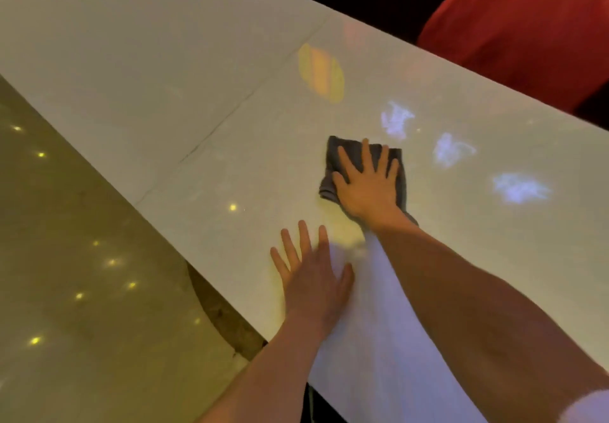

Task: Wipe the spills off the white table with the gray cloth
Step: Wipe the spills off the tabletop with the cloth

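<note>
A long white table (164, 70) runs diagonally across the view. The gray cloth (333, 159) lies folded on it, and my right hand (367, 185) presses flat on top of it with fingers spread. My left hand (311, 277) rests flat on the bare tabletop nearer to me, fingers apart, holding nothing. Three pale, bluish-white spill patches lie to the right of the cloth: one just beyond it (395, 119), one further right (449, 150), and one furthest right (519, 188).
A red chair back (520, 33) stands beyond the table's far edge. A glossy tiled floor (66, 258) with small light reflections lies left of the table. An orange-yellow light reflection (321, 73) sits on the tabletop, and a seam (217, 126) crosses the table.
</note>
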`<control>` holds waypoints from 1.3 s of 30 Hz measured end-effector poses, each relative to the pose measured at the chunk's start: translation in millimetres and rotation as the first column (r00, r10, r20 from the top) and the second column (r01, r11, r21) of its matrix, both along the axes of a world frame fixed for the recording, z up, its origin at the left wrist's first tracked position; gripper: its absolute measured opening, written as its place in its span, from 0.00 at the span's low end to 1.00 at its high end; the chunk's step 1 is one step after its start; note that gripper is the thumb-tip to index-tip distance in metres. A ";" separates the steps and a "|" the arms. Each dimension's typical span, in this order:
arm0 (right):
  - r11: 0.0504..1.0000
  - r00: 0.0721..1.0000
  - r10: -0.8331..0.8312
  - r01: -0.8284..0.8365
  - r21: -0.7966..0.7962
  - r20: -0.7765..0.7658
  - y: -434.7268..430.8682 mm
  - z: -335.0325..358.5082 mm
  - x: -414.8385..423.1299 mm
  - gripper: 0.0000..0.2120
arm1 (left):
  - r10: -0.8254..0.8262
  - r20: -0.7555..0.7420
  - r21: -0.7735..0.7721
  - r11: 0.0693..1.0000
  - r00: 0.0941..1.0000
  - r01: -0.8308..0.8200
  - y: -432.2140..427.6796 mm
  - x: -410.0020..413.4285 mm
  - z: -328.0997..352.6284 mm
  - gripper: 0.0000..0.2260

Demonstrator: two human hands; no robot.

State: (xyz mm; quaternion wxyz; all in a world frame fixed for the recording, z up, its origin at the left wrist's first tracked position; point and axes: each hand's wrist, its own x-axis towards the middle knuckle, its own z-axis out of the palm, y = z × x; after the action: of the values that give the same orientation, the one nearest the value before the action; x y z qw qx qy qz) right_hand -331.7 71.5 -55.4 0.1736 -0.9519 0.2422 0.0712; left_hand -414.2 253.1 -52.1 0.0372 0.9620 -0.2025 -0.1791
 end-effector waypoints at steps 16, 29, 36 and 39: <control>0.868 0.869 0.494 -0.495 0.037 0.041 115.9 4.0 28.2 0.28 | -0.038 0.108 0.076 0.997 0.993 0.029 -6.7 -20.7 -0.1 0.36; 0.994 0.995 -0.095 0.096 -0.055 0.029 -76.3 -3.1 48.5 0.28 | 0.050 0.122 -0.032 0.998 0.991 -0.046 -10.4 -24.2 -14.1 0.37; 0.950 0.952 -0.305 0.304 -0.066 -0.006 -27.6 5.1 -92.5 0.29 | 0.026 0.076 -0.031 0.999 0.997 -0.023 -9.1 -23.1 -13.8 0.38; 0.977 0.977 -0.212 0.211 -0.021 -0.025 37.9 4.3 -158.1 0.30 | 0.040 0.013 0.038 0.998 0.999 -0.041 -13.0 -24.3 -2.7 0.38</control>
State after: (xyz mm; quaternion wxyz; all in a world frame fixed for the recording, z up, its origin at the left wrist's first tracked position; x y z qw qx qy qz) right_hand -489.8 109.4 -51.1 0.1684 -0.9212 0.3449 0.0630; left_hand -438.5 240.1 -54.8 0.0212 0.9676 -0.1798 -0.1762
